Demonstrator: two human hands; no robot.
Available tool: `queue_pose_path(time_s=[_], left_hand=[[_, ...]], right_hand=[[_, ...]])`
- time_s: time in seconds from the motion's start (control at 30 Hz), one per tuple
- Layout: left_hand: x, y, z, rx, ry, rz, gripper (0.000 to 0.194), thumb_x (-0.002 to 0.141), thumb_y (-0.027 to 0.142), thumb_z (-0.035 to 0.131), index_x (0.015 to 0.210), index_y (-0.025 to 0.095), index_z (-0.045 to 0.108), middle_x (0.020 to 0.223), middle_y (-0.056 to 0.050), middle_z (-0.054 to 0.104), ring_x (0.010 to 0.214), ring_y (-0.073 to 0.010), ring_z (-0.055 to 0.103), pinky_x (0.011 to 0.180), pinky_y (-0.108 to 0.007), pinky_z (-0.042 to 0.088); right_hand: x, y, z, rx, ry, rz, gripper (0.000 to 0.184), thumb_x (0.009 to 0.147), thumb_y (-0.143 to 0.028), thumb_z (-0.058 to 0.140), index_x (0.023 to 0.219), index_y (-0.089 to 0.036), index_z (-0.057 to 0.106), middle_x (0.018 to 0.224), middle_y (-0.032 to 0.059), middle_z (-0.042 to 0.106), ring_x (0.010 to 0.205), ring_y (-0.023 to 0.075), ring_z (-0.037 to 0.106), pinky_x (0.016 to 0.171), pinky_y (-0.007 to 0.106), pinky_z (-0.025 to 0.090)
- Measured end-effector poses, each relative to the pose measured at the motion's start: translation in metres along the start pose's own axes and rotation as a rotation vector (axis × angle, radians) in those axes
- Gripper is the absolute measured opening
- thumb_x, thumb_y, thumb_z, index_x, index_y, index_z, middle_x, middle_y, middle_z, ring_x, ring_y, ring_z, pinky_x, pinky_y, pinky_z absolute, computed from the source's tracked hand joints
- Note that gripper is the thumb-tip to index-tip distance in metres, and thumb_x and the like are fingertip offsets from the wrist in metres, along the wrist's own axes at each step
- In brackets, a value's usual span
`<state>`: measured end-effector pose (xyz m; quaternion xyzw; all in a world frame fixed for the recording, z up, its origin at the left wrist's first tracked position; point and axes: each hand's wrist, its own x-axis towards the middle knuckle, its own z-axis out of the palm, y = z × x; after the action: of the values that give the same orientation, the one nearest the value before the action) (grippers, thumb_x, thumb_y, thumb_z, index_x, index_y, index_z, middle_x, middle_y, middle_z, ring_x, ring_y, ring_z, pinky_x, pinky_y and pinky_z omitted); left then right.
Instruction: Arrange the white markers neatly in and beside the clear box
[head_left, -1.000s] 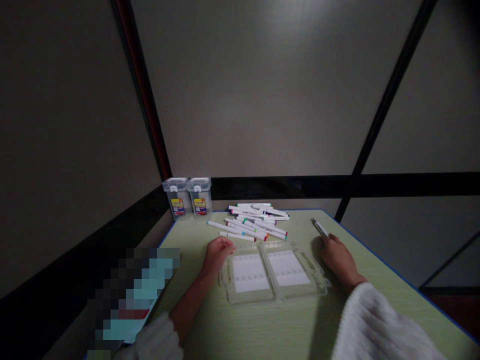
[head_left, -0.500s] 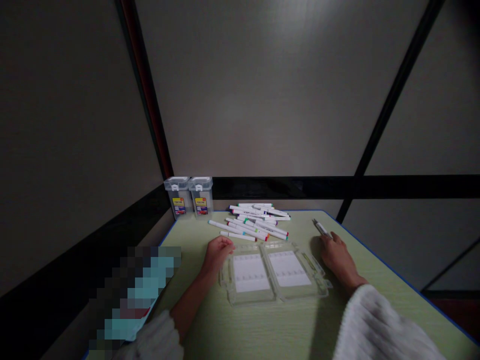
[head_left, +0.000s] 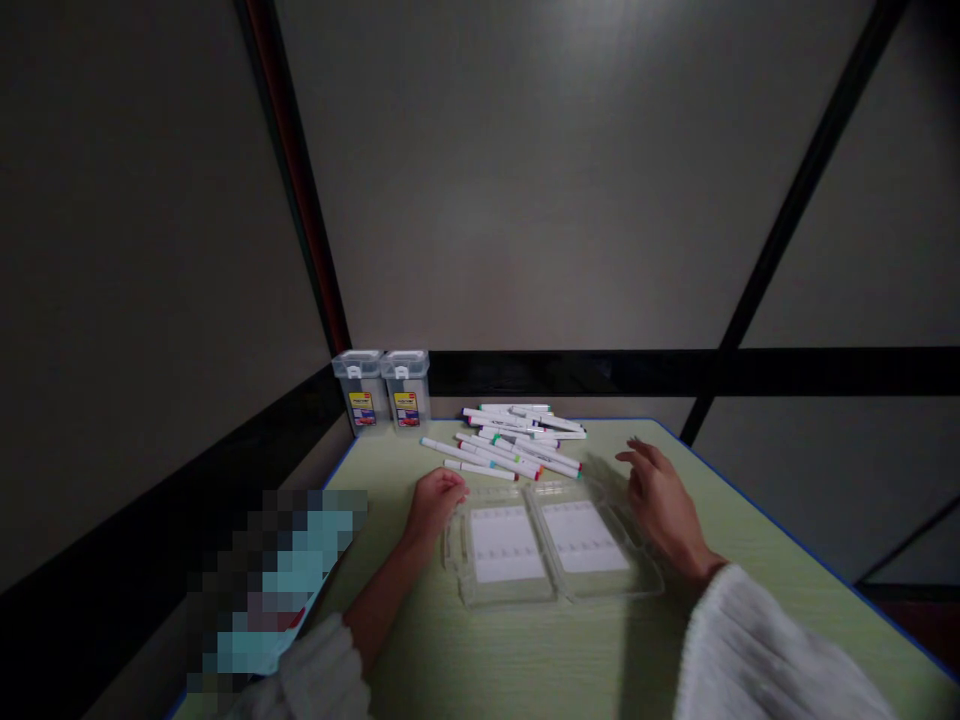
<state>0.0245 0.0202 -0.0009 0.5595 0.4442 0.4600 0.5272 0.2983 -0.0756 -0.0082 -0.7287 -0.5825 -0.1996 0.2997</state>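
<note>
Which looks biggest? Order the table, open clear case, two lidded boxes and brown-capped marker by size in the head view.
1. Table
2. Open clear case
3. Left lidded box and right lidded box: alike, so unranked
4. Brown-capped marker

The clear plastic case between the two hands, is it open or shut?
Open: the clear case lies spread on the table, its two halves side by side.
</note>
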Motion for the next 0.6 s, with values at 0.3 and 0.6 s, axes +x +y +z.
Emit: queue_pose_path(time_s=[0.3,0.6], left_hand=[[0.005,-0.002,-0.002,0.014,0.028,0.017,0.009,0.048,0.019,0.057,0.053,0.015,0.050,0.044,0.005,0.053,0.043,-0.0082,0.048,0.045,-0.019,0.035],[0.015,-0.014,-0.007,0.101,0.081,0.103,0.004,0.052,0.017,0.054,0.053,0.015,0.051,0.045,0.006,0.050,0.045,-0.0083,0.047,0.046,-0.019,0.035]], right_hand=[[-0.004,-0.046,-0.022,0.182,0.014,-0.189,0.029,0.073,-0.006,0.032,0.089,-0.016,0.054,0.103,0.0114,0.053,0.092,0.0235,0.052,0.075,0.037,0.044],[-0.032,-0.074,-0.060,0.260,-0.085,-0.445,0.030,0.073,-0.004,0.033,0.090,-0.017,0.054,0.100,0.0110,0.056,0.089,0.0214,0.054,0.073,0.035,0.046]])
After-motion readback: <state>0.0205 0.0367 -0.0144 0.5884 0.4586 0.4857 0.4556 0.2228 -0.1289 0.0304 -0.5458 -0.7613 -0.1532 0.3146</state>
